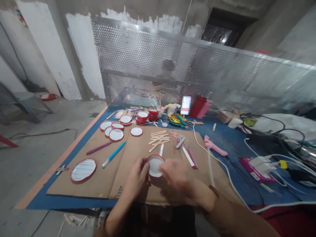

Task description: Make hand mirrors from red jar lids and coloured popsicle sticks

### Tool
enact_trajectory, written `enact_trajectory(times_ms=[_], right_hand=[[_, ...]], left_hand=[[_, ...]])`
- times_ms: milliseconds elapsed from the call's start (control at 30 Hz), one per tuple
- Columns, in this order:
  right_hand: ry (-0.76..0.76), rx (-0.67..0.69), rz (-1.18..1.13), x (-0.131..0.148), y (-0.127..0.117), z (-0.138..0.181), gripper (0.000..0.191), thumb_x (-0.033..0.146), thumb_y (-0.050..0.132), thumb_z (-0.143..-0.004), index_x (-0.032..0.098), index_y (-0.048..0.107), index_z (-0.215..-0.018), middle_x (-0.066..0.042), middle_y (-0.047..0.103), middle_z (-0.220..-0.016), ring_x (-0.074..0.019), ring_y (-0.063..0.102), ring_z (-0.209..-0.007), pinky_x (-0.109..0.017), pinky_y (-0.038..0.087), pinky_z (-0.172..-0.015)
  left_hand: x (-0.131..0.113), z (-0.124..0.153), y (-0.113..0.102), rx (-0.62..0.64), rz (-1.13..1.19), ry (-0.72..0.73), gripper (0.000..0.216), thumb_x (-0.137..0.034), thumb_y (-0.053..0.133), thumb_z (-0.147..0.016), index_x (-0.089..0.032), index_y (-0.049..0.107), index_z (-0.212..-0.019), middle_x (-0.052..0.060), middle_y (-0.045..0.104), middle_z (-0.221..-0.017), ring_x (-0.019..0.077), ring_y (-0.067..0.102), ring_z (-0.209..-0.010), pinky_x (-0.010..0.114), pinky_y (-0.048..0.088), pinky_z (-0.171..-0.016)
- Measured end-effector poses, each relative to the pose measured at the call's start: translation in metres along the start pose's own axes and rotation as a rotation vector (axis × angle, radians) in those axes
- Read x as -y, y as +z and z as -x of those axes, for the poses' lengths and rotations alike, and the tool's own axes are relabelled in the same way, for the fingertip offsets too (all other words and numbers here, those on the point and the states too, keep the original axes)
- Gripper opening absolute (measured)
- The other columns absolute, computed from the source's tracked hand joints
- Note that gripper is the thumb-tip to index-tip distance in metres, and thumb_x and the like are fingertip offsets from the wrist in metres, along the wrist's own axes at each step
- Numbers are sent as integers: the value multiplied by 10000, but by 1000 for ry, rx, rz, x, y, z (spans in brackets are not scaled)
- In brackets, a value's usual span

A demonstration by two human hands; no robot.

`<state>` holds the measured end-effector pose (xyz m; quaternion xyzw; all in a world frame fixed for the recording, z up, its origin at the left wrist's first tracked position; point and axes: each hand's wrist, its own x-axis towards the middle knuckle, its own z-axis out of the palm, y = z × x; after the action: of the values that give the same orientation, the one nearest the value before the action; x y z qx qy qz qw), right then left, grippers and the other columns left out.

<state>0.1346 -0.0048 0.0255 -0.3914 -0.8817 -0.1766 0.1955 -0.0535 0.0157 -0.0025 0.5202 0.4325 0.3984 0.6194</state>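
Note:
Both my hands hold a small round lid with a red rim and white inside (155, 164) just above the brown cardboard sheet (98, 179). My left hand (138, 177) pinches the lid's left edge with its fingers closed. My right hand (176, 176) grips the lid's right edge, somewhat blurred. A white stick (161, 149) lies just beyond the lid. Several wooden craft sticks (159, 139) lie further back on the cardboard.
More red-rimmed lids (116, 134) and a stack of them (142, 117) sit at the back left; a larger lid (83, 170) lies at the left. A purple pen (98, 147), a blue pen (114, 154), a pink glue gun (214, 146), cables and a perforated metal screen (187, 72) surround the work area.

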Motion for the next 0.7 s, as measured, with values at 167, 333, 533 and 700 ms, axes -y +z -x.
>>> enact_trajectory(times_ms=[167,333,533,700], right_hand=[[467,243,136,-103,-3,13,295,86,394,-915,166,677,-929,-89,680,-903,-213,597,-826,-306,420,-737],[370,369,87,-140,9,18,297,29,463,-852,184,705,-926,-66,686,-932,-204,602,-891,-285,423,-767],[279,392,74,-133,14,13,230,42,500,-848,173,683,-896,-78,679,-929,-196,586,-909,-290,407,-794],[369,246,93,-140,-20,28,178,200,503,-914,150,631,-1028,-97,671,-930,-211,601,-890,-316,430,-794]], left_hand=[[-3,2,0,21,-57,2,377,-500,507,-804,-165,560,-971,-70,493,-527,109,474,-433,213,373,-416],[-3,2,-2,33,-68,9,354,-484,543,-788,-168,569,-946,-64,513,-573,100,469,-437,216,365,-417],[-3,4,-2,45,-70,-4,365,-477,545,-804,-154,586,-970,-49,535,-603,109,493,-459,224,386,-431],[-2,5,-3,57,-64,18,384,-484,557,-814,-147,600,-994,-35,554,-634,113,510,-488,224,394,-452]])
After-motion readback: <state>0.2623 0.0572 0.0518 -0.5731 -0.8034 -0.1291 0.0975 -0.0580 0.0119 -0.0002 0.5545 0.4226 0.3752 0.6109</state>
